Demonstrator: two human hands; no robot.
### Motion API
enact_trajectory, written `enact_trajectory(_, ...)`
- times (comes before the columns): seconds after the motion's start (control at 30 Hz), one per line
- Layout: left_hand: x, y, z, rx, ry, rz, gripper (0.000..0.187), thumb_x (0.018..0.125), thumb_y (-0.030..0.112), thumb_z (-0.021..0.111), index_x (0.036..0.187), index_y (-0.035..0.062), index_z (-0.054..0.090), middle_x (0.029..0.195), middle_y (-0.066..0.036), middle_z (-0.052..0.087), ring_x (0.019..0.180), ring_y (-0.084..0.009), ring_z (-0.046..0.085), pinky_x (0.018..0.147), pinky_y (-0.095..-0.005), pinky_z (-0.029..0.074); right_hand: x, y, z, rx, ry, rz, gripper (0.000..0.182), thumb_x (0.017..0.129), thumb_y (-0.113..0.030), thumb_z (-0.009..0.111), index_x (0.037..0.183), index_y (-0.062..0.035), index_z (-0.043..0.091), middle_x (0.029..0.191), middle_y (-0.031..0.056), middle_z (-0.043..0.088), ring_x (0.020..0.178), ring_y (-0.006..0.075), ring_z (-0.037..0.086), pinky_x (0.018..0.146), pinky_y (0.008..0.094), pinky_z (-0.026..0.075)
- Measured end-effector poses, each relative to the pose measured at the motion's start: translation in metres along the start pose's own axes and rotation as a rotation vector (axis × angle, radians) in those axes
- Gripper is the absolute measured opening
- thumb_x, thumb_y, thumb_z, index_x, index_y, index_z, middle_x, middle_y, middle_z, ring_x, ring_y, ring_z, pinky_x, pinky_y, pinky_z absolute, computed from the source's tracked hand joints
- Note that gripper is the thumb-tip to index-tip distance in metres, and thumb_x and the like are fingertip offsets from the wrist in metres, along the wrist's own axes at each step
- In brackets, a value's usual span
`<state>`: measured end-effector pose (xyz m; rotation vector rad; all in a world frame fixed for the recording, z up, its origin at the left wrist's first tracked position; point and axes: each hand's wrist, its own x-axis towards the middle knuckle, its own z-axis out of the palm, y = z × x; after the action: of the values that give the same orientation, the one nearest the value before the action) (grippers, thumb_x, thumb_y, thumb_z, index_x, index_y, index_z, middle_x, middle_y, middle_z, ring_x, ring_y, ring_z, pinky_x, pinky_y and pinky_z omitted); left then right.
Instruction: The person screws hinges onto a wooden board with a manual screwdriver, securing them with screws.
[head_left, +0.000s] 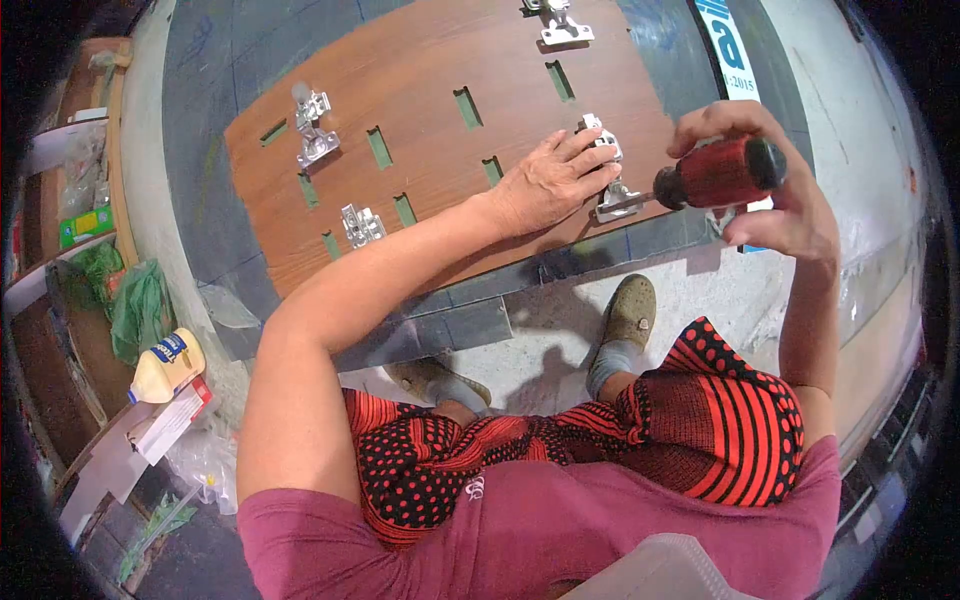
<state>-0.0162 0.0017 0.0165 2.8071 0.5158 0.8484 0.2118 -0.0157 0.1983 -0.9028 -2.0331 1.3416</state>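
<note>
My left hand (pixel 555 185) lies palm down on the brown wooden panel (pixel 430 80), its spread fingers across a metal hinge (pixel 617 196) at the panel's near right corner. A screwdriver with a red and black handle (pixel 715 175) points left, its tip at the lower plate of that hinge. Curled loosely round the handle is my right hand (pixel 790 180), with fingers above and thumb below. Other metal hinges sit on the panel at the top right (pixel 560 25), upper left (pixel 315 130) and lower left (pixel 361 226). Green-looking slots show between them.
The panel lies on a dark, sheet-covered work surface (pixel 215 200). A blue and white strip (pixel 730 60) is at the upper right. On the left are shelving, a green plastic bag (pixel 142 310) and a yellow-and-white glue bottle (pixel 168 368). Two shod feet (pixel 630 315) stand below the front edge.
</note>
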Motion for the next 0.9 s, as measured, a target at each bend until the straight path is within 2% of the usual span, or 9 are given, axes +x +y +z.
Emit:
enact_trajectory(0.03, 0.0, 0.0, 0.0, -0.002, -0.004, 0.001, 0.045, 0.074, 0.012, 0.063, 0.117, 0.0085, 0.055, 0.123, -0.008, 0.049, 0.122, -0.0295, 0.043, 0.095, -0.0444, 0.043, -0.001, -0.006, -0.001, -0.001, -0.002, -0.001, 0.06, 0.073, -0.03, 0.077, 0.118, -0.0033, 0.048, 0.109, 0.0078, 0.057, 0.103, 0.018, 0.056, 0.089, 0.0319, 0.045)
enact_trajectory(0.13, -0.001, -0.001, 0.002, -0.004, -0.002, 0.006, 0.046, 0.074, 0.012, 0.063, 0.119, 0.0086, 0.055, 0.124, -0.008, 0.049, 0.122, -0.0297, 0.043, 0.095, -0.0446, 0.043, -0.004, -0.01, -0.002, 0.29, 0.108, 0.293, 0.057, 0.073, -0.03, 0.078, 0.114, -0.0035, 0.05, 0.108, 0.008, 0.057, 0.101, 0.018, 0.056, 0.085, 0.0317, 0.046)
enact_trajectory(0.2, -0.001, -0.002, 0.003, -0.003, 0.003, 0.015, 0.047, 0.073, 0.012, 0.063, 0.119, 0.0086, 0.054, 0.124, -0.008, 0.048, 0.122, -0.0297, 0.043, 0.095, -0.0448, 0.043, 0.001, 0.004, -0.005, -0.008, -0.015, -0.073, 0.052, 0.075, -0.033, 0.075, 0.111, -0.0038, 0.051, 0.107, 0.0078, 0.057, 0.1, 0.0174, 0.056, 0.083, 0.0317, 0.046)
enact_trajectory(0.3, 0.0, -0.001, 0.001, -0.008, -0.019, 0.006, 0.048, 0.073, 0.012, 0.064, 0.119, 0.0087, 0.055, 0.124, -0.008, 0.049, 0.122, -0.0299, 0.043, 0.094, -0.0448, 0.043, 0.003, -0.01, -0.012, -0.254, -0.08, -0.019, 0.055, 0.077, -0.041, 0.071, 0.11, -0.0018, 0.052, 0.108, 0.0105, 0.056, 0.101, 0.0195, 0.055, 0.087, 0.0339, 0.044)
enact_trajectory(0.43, -0.001, 0.001, 0.002, -0.025, -0.005, -0.007, 0.047, 0.072, 0.012, 0.064, 0.119, 0.0088, 0.055, 0.124, -0.008, 0.049, 0.122, -0.0303, 0.042, 0.094, -0.0452, 0.043, 0.008, 0.0, -0.011, -0.189, -0.102, -0.181, 0.06, 0.08, -0.05, 0.065, 0.109, 0.0002, 0.051, 0.109, 0.014, 0.055, 0.101, 0.022, 0.055, 0.089, 0.0357, 0.042)
enact_trajectory(0.5, -0.001, 0.001, 0.002, -0.033, -0.002, -0.015, 0.047, 0.072, 0.012, 0.064, 0.118, 0.0089, 0.055, 0.123, -0.008, 0.049, 0.122, -0.0304, 0.042, 0.094, -0.0453, 0.043, 0.005, -0.002, 0.005, 0.14, 0.062, -0.082, 0.063, 0.082, -0.054, 0.06, 0.108, 0.0016, 0.049, 0.109, 0.0166, 0.053, 0.1, 0.023, 0.054, 0.088, 0.0359, 0.042)
enact_trajectory(0.6, -0.001, 0.0, 0.002, -0.029, -0.018, -0.003, 0.046, 0.072, 0.011, 0.064, 0.117, 0.009, 0.055, 0.123, -0.009, 0.049, 0.123, -0.0306, 0.042, 0.095, -0.0451, 0.042, 0.005, -0.002, 0.009, 0.33, -0.007, -0.019, 0.055, 0.087, -0.052, 0.055, 0.105, -0.0006, 0.049, 0.105, 0.0156, 0.055, 0.096, 0.021, 0.055, 0.085, 0.0341, 0.043)
enact_trajectory(0.8, 0.0, 0.002, 0.0, -0.055, -0.022, -0.026, 0.044, 0.073, 0.011, 0.063, 0.117, 0.009, 0.055, 0.124, -0.01, 0.048, 0.123, -0.0311, 0.042, 0.097, -0.0449, 0.041, 0.01, 0.008, -0.005, -0.025, 0.14, -0.166, 0.048, 0.092, -0.051, 0.048, 0.098, -0.0034, 0.048, 0.091, 0.0117, 0.056, 0.088, 0.02, 0.056, 0.081, 0.0335, 0.045)
enact_trajectory(0.9, -0.001, 0.0, 0.002, -0.03, -0.017, -0.01, 0.045, 0.073, 0.01, 0.063, 0.117, 0.009, 0.054, 0.125, -0.01, 0.047, 0.123, -0.0309, 0.041, 0.097, -0.0442, 0.041, 0.01, 0.002, 0.007, 0.228, 0.019, -0.159, 0.054, 0.092, -0.055, 0.043, 0.1, -0.0019, 0.045, 0.089, 0.0112, 0.055, 0.089, 0.022, 0.056, 0.083, 0.0351, 0.044)
